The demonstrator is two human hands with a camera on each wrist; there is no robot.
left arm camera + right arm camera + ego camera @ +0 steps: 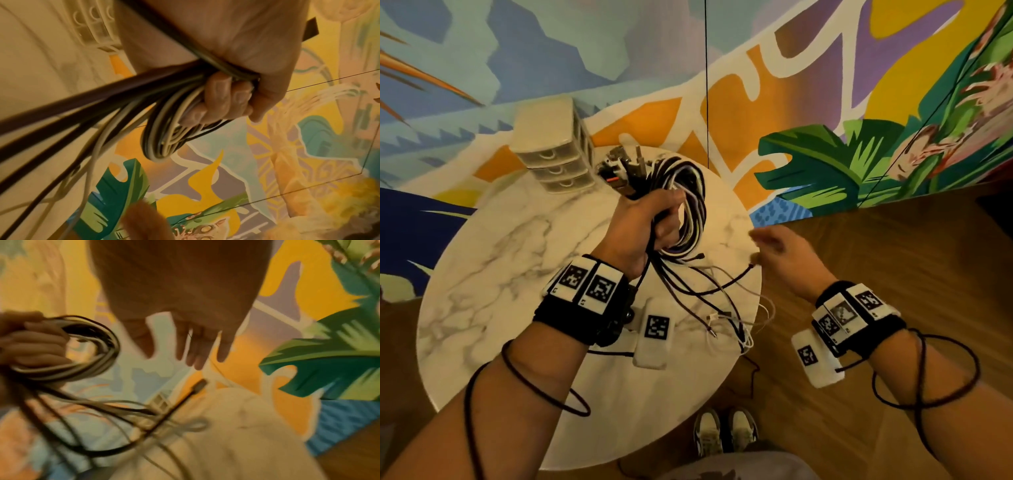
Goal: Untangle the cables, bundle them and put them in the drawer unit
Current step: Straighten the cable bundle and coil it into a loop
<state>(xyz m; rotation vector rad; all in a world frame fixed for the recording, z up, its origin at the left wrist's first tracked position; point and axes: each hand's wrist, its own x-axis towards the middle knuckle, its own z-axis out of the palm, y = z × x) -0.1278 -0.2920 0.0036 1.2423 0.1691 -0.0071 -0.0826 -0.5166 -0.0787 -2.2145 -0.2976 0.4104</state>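
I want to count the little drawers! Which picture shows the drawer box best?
The head view is best: the drawer unit stands whole on the marble table, with three handled drawers facing you. The left wrist view catches only a blurry corner of it behind the left hand. The right wrist view shows just a tiny, smeared bit.

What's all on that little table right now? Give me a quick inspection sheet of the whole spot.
Surface: round marble table, partly covered.
Job's things: coiled cable bundle; drawer unit at the far edge, drawers closed.
Clutter: plugs and adapters beside the drawers.
Hands: left hand grips the bundle; right hand open, blurred, holding nothing.
Cables: loose ends trail over the table.
Surroundings: painted mural wall, wooden floor.
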